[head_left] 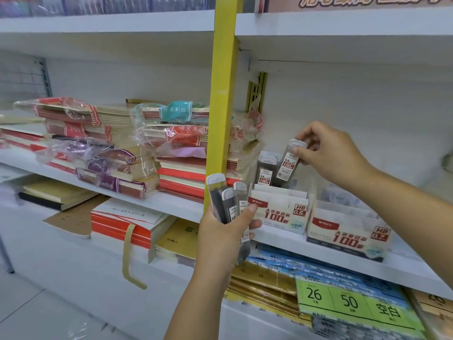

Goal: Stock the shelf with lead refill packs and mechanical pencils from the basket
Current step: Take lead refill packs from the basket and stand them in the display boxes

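Because the display box marked HB 0.5 (279, 212) is open-topped and takes its stock standing on end, we pinch one lead refill pack (288, 163) by its white cap with our right hand (335, 153). Thumb and fingertips are closed on the top, so the body hangs free and tilted, its lower end at the back of the box. Another pack (266, 173) already stands there upright, just beside it, label forward.

Our left hand (220, 239) is wrapped round a fan of spare packs (225, 200), held low and just left of the box, in front of the yellow upright (221, 94). We judge this puts the supply within reach, so the right hand can draw one pack at a time.

The box sits on the white shelf (277, 238), with a second box marked HB 0.7 (348, 234) beside it to the right; we cannot tell whether that one holds anything. The pinched pack's label seems to read 0.5, matching its box. Wrapped notebooks (181, 153) are stacked in the bay to the left. Neither the basket nor any mechanical pencil is in view.
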The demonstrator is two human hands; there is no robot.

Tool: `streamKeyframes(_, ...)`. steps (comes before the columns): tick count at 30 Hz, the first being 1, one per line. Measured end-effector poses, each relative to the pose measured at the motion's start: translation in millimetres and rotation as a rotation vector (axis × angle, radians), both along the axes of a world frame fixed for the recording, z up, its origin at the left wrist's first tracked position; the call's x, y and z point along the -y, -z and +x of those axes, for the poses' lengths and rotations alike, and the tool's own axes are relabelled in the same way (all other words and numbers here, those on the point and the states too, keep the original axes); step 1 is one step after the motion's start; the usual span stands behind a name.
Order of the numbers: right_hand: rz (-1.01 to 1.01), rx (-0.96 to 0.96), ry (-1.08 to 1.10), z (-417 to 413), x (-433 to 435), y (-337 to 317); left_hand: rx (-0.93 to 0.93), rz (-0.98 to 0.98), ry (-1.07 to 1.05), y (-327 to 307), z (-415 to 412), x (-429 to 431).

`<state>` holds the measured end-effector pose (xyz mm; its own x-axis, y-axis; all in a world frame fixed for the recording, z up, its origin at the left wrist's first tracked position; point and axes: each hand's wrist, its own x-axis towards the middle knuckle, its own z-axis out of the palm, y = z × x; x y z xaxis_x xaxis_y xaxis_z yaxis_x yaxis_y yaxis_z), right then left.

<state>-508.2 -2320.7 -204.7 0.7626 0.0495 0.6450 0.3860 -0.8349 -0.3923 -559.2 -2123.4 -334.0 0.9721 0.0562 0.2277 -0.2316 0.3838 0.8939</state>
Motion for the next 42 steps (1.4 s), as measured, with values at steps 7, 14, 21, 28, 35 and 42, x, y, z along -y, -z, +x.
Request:
streamKeyframes(7,-0.045,-0.02,0.02,14.2,-0.5,-12.4,-0.011,0.006,-0.006,3.1,7.7,-3.1)
streamKeyframes(14,-0.459,-0.077,0.109,22.0,-3.0,-0.3,-0.009,0.024,-0.004,3.3,9.4,-5.8)
streamKeyframes(21,-0.428,-0.024,-0.013,21.6,-21.6,2.3,-0.02,0.011,-0.011,2.8,10.2,-7.3)
streamKeyframes(28,-0.387,-0.08,0.011,27.7,-33.7,6.4,-0.01,0.027,-0.007,3.4,9.1,-10.3)
streamKeyframes(35,-0.248,-0.095,-0.013,25.6,-31.7,-0.3,-0.03,0.005,-0.011,3.5,10.9,-13.5)
streamKeyframes(42,-0.022,0.115,-0.043,14.0,-8.7,-24.6,-0.016,0.012,-0.001,4.2,10.1,-12.5)
